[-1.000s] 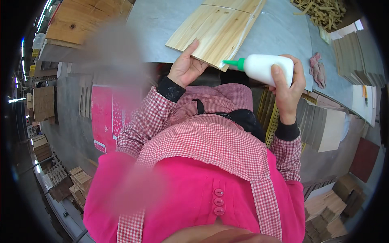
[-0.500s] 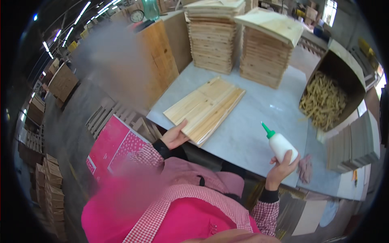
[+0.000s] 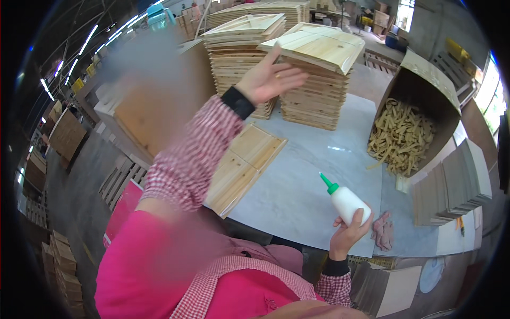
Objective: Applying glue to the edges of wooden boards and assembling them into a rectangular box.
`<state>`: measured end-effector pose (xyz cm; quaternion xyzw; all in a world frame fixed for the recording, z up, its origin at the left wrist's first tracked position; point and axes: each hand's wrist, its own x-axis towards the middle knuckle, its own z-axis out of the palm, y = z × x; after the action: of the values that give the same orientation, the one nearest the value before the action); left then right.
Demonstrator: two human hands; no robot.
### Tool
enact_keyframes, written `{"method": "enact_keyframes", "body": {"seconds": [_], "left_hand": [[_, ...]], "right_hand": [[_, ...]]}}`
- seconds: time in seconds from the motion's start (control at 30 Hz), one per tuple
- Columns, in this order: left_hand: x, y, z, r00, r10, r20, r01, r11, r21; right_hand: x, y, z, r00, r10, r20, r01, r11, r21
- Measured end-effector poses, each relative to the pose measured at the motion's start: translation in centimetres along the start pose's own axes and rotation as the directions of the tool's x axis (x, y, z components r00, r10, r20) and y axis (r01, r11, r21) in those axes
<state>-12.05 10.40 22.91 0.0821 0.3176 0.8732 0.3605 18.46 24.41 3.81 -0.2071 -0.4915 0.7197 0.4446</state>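
Note:
My left hand (image 3: 271, 80) reaches across the table with its fingers spread and nothing in it. It is in front of two tall piles of wooden panels, closest to the loose top panel (image 3: 324, 47) of the right pile (image 3: 313, 98); contact cannot be made out. Behind my wrist rises the left pile (image 3: 226, 64). In my right hand (image 3: 348, 234) is a white squeeze bottle (image 3: 346, 204) with a green nozzle, tilted up to the left. A single wooden panel (image 3: 247, 162) lies on the table's left side, partly covered by my left sleeve.
The pale table (image 3: 303, 210) bears a tipped cardboard box (image 3: 438, 80) of thin wooden strips (image 3: 401, 133) at right. Nearer are a row of grey boards (image 3: 451, 183), a crumpled pink cloth (image 3: 382, 231) and an orange-handled tool (image 3: 460, 226). A slatted pallet (image 3: 125, 178) stands at left.
My left hand has let go of the wooden panel on the table and moved up and forward to the piles. The bottle stays in my right hand; the whole view has shifted.

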Motion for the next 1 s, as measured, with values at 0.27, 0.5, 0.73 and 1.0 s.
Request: {"method": "enact_keyframes", "body": {"seconds": [0.27,0.5,0.73,1.0], "left_hand": [[9.7,-6.2,6.9,0.965,0.252,0.074,-0.232,0.951,-0.205],[7.8,-4.9,3.3,0.871,-0.345,0.349,-0.009,0.701,0.713],[5.6,11.7,-2.3,0.345,0.302,0.889,-0.112,-0.927,0.359],[8.6,16.1,-1.8,0.846,-0.030,0.532,-0.193,-0.948,0.252]], "right_hand": [[0.0,-0.7,-1.1,1.000,-0.012,-0.009,0.011,0.999,-0.041],[0.5,0.0,-0.9,1.000,-0.008,-0.025,0.008,1.000,-0.023],[1.1,0.4,-0.2,0.999,0.020,-0.038,-0.022,0.999,-0.034],[1.3,1.6,0.9,0.999,0.053,0.007,-0.053,0.998,-0.040]]}}
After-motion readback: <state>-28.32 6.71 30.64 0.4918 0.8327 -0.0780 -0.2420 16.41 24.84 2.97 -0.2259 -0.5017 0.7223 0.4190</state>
